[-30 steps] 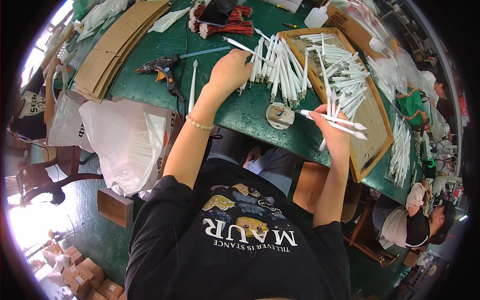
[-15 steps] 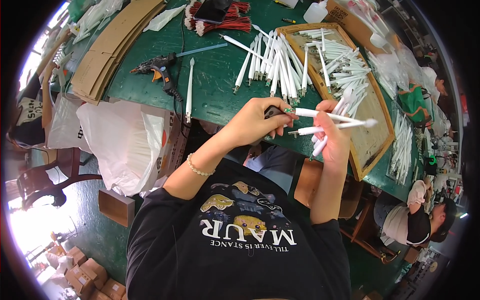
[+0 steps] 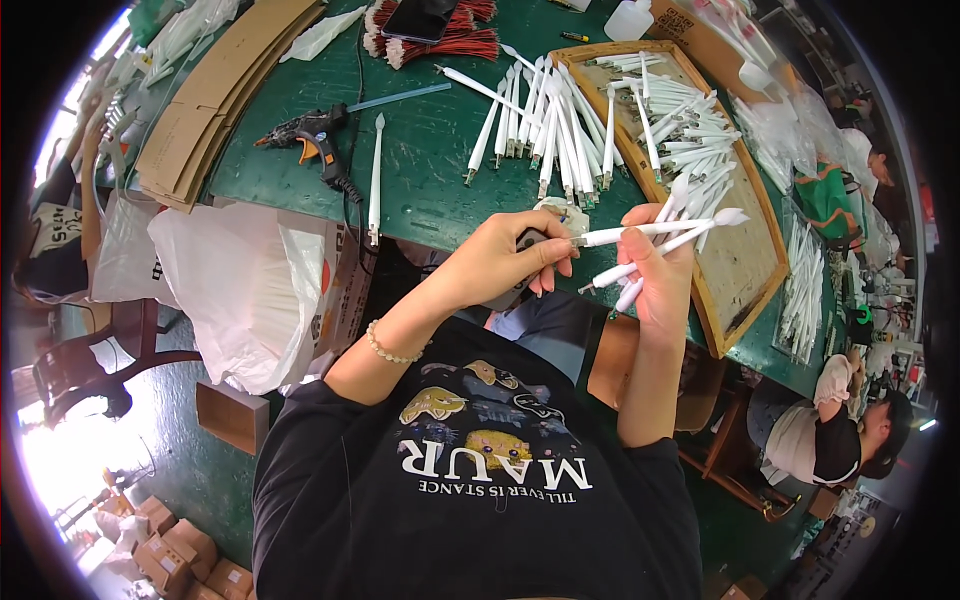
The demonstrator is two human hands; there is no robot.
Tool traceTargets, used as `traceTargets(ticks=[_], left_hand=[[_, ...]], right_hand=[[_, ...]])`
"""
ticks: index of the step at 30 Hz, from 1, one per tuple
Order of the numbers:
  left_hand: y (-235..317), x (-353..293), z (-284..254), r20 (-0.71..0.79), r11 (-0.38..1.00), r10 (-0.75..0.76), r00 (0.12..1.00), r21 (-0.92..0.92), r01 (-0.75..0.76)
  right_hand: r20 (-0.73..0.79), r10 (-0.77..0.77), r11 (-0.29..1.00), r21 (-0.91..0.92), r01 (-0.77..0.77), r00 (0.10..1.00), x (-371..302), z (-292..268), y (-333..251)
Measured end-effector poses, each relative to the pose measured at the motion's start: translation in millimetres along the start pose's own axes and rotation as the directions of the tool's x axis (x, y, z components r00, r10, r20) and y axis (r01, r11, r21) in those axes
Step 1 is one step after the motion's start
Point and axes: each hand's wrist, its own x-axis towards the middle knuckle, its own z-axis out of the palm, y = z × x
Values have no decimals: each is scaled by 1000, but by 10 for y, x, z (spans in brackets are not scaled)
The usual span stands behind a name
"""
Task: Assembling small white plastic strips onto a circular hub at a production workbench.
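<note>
My left hand (image 3: 505, 262), with a bead bracelet at the wrist, pinches the near end of one white stick (image 3: 610, 235) with a bulb-shaped tip. My right hand (image 3: 655, 272) grips a small bundle of the same white sticks (image 3: 690, 215), their tips fanning up and to the right. The single stick lies across the bundle, so both hands touch it. Both hands hover over the near edge of the green table (image 3: 430, 200), just in front of my chest. A small tape roll (image 3: 560, 212) lies on the table behind my left hand.
A pile of white sticks (image 3: 540, 125) lies beside a wooden tray (image 3: 745, 290) holding more. A glue gun (image 3: 315, 135), a lone stick (image 3: 376, 180), cardboard sheets (image 3: 215, 95) and red wires (image 3: 440, 40) lie on the table. A white plastic bag (image 3: 245, 290) hangs left. Another person (image 3: 850, 430) sits lower right.
My left hand left the pile on the table with one stick and drew back to my right hand. The right hand's bundle has tilted up slightly.
</note>
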Motion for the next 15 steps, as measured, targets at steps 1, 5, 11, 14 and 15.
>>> traceTargets(ticks=[1, 5, 11, 14, 15], left_hand=[[-6, -1, -6, 27, 994, -11, 1000, -109, 13], [-29, -1, 3, 39, 990, -30, 999, -139, 35], [-96, -8, -38, -263, 990, -41, 964, -142, 4], [-107, -3, -40, -291, 983, -66, 954, -182, 12], [-106, 5, -31, -290, 979, -67, 955, -202, 7]], right_hand=[[0, 0, 1000, -1, 0, 1000, -4, -13, 11], [8, -9, 999, -35, 9, 1000, -11, -54, 7], [-71, -129, 898, -430, 87, 989, 110, -80, 102], [-40, -85, 857, -513, 52, 996, 132, -40, 210], [-38, -84, 856, -514, 53, 996, 132, -31, 208]])
